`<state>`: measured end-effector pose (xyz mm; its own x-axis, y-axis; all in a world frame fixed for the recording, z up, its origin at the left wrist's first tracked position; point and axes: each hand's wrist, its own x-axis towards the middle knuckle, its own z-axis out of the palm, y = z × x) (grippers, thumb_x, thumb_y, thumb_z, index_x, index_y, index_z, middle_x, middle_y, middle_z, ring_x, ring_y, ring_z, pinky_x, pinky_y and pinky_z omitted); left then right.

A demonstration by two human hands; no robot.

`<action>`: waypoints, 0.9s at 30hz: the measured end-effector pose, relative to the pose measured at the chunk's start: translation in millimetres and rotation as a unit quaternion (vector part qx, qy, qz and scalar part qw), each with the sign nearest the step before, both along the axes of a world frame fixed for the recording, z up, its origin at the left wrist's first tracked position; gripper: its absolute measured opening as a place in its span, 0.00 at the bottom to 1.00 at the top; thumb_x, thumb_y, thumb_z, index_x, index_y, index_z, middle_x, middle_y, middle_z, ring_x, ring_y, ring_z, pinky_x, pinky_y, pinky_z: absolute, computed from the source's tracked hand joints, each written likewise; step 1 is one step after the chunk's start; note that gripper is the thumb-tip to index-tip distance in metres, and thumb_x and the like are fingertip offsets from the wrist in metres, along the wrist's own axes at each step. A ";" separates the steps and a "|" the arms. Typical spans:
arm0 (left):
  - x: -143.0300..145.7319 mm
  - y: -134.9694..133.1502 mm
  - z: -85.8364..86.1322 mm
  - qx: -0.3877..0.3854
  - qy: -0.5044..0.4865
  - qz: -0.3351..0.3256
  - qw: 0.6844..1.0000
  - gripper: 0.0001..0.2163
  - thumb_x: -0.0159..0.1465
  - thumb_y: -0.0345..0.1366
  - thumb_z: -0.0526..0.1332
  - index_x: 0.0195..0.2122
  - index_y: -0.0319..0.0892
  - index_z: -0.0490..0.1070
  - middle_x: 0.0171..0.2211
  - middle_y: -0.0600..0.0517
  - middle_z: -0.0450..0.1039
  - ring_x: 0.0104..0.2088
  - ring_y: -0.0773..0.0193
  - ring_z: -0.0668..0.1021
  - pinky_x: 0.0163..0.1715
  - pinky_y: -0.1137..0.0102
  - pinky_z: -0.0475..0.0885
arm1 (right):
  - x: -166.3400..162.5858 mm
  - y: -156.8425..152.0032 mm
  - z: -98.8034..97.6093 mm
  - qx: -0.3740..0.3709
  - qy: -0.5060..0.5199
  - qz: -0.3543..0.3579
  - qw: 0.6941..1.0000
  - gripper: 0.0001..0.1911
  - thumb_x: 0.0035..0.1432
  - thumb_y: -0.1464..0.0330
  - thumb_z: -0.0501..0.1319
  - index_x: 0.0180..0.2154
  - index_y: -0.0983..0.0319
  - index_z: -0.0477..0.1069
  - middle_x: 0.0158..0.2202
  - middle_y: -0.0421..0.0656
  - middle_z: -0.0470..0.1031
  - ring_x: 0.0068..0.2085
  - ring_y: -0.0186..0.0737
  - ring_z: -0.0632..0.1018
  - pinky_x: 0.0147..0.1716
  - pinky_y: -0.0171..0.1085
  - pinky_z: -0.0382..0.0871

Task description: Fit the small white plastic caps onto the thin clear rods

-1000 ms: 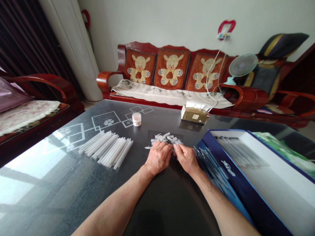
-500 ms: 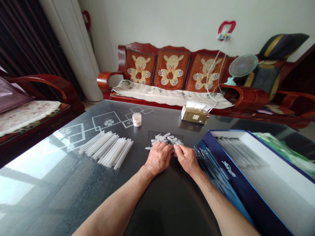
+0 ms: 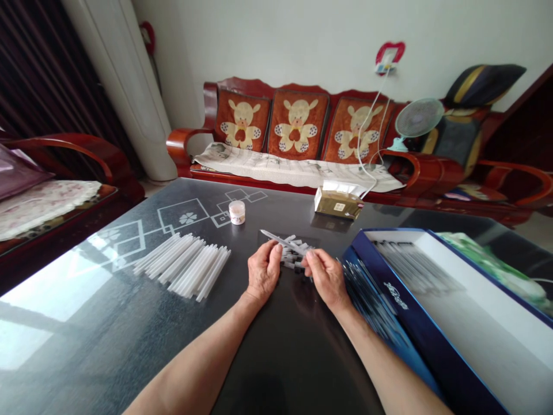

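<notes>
A slim pale pen (image 3: 288, 242) with a pointed tip slants over the pile, its tip toward the upper left. My right hand (image 3: 326, 276) is closed, thumb and fingers pinching the pen's right end. My left hand (image 3: 262, 270) is closed, thumb against the fingers, just below the pen's tip half; what it grips, if anything, is hidden. Behind and beneath the pen lies a pile of small whitish pen caps (image 3: 290, 257), partly covered by my hands. Left of them, translucent white pen barrels (image 3: 185, 265) lie side by side on the dark table (image 3: 268, 369).
Right of my hand, thin dark refills (image 3: 371, 300) lie beside a blue box (image 3: 406, 300) that holds more slim clear pieces (image 3: 410, 265). A small round jar (image 3: 237, 212) and a tissue box (image 3: 339, 203) stand farther back. A green-white packet (image 3: 492, 265) lies beyond the box.
My hands were together low over the caps. They have moved apart, and the pen now shows between them, tip pointing up-left. The view has shifted slightly.
</notes>
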<state>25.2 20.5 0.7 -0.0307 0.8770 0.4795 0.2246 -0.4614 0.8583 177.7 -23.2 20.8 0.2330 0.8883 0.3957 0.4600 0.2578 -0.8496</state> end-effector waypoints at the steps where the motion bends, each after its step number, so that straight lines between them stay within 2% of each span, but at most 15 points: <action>1: -0.2 1.5 0.3 -0.039 -0.041 -0.009 0.998 0.16 0.67 0.47 0.55 0.43 0.41 0.74 0.27 0.54 0.74 0.24 0.68 0.74 0.27 0.73 0.71 | -3.7 -1.9 0.2 0.008 -0.037 0.027 0.999 0.15 0.62 0.58 0.55 0.30 0.60 0.72 0.22 0.40 0.73 0.23 0.35 0.73 0.26 0.33 0.66; 3: -0.3 3.8 1.4 -0.094 -0.112 -0.036 0.989 0.17 0.64 0.49 0.58 0.42 0.40 0.74 0.25 0.55 0.73 0.21 0.70 0.73 0.24 0.74 0.70 | -10.3 -5.1 0.3 0.030 -0.118 0.075 0.990 0.12 0.61 0.61 0.57 0.31 0.60 0.73 0.24 0.40 0.73 0.25 0.36 0.73 0.28 0.34 0.67; 7: 0.7 6.2 4.3 -0.153 -0.228 -0.105 0.956 0.17 0.59 0.50 0.62 0.35 0.39 0.72 0.26 0.54 0.74 0.22 0.68 0.75 0.23 0.74 0.71 | -13.0 -6.9 0.2 0.051 -0.221 0.153 0.962 0.08 0.61 0.66 0.58 0.34 0.59 0.75 0.31 0.43 0.74 0.32 0.37 0.75 0.34 0.36 0.69; 9: 1.2 7.1 5.0 -0.165 -0.273 -0.123 0.940 0.17 0.60 0.50 0.61 0.37 0.39 0.70 0.25 0.54 0.73 0.20 0.69 0.74 0.20 0.74 0.69 | -7.7 -4.9 -0.8 0.069 -0.241 0.128 0.960 0.08 0.61 0.68 0.57 0.38 0.60 0.75 0.36 0.44 0.75 0.37 0.40 0.76 0.40 0.37 0.70; 11: 1.7 7.8 4.7 -0.157 -0.281 -0.116 0.940 0.18 0.62 0.51 0.59 0.41 0.39 0.70 0.24 0.55 0.72 0.17 0.71 0.71 0.17 0.75 0.66 | -0.3 -1.6 -3.2 0.088 -0.272 0.063 0.956 0.10 0.62 0.71 0.55 0.41 0.61 0.75 0.39 0.46 0.75 0.42 0.43 0.75 0.45 0.40 0.69; 14: 2.4 7.4 1.1 -0.113 -0.226 -0.098 0.963 0.19 0.64 0.50 0.57 0.47 0.39 0.69 0.24 0.57 0.70 0.17 0.73 0.68 0.17 0.77 0.64 | 8.2 2.6 -7.9 0.071 -0.357 -0.005 0.932 0.12 0.60 0.73 0.55 0.42 0.62 0.75 0.40 0.48 0.76 0.43 0.46 0.74 0.46 0.43 0.69; 17: 1.9 5.9 -4.8 -0.052 -0.132 -0.086 0.986 0.18 0.67 0.47 0.54 0.50 0.40 0.69 0.25 0.57 0.69 0.19 0.74 0.68 0.21 0.77 0.67 | 9.4 3.1 -10.6 0.039 -0.420 -0.015 0.907 0.13 0.59 0.75 0.56 0.41 0.61 0.76 0.37 0.47 0.76 0.39 0.45 0.74 0.42 0.42 0.70; 19: 0.7 4.6 -7.4 -0.017 -0.066 -0.065 0.996 0.17 0.68 0.44 0.53 0.51 0.41 0.70 0.26 0.56 0.71 0.21 0.73 0.70 0.24 0.77 0.69 | 8.2 2.9 -11.6 0.032 -0.428 -0.008 0.903 0.13 0.58 0.75 0.55 0.41 0.60 0.76 0.37 0.47 0.76 0.39 0.45 0.74 0.42 0.42 0.70; 23: -0.8 1.9 -5.0 0.048 0.035 -0.029 0.998 0.15 0.68 0.41 0.53 0.49 0.41 0.72 0.31 0.52 0.76 0.28 0.69 0.77 0.32 0.75 0.73 | 8.1 6.1 -14.8 0.052 -0.345 0.004 0.937 0.17 0.57 0.77 0.53 0.46 0.62 0.74 0.41 0.48 0.73 0.42 0.44 0.75 0.43 0.41 0.71; 27: 0.9 0.3 -1.6 0.115 0.081 -0.030 0.990 0.14 0.68 0.39 0.53 0.49 0.41 0.72 0.38 0.49 0.79 0.35 0.65 0.80 0.39 0.73 0.75 | 10.1 12.1 -15.6 0.050 -0.186 -0.031 0.981 0.17 0.55 0.74 0.54 0.45 0.61 0.74 0.40 0.46 0.72 0.36 0.39 0.76 0.37 0.38 0.72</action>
<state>26.1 20.8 -1.0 0.1115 0.7426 0.6603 0.3161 -0.6565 0.6849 187.8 -11.2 5.2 0.1080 0.8293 0.5482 0.7501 0.2940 -0.5924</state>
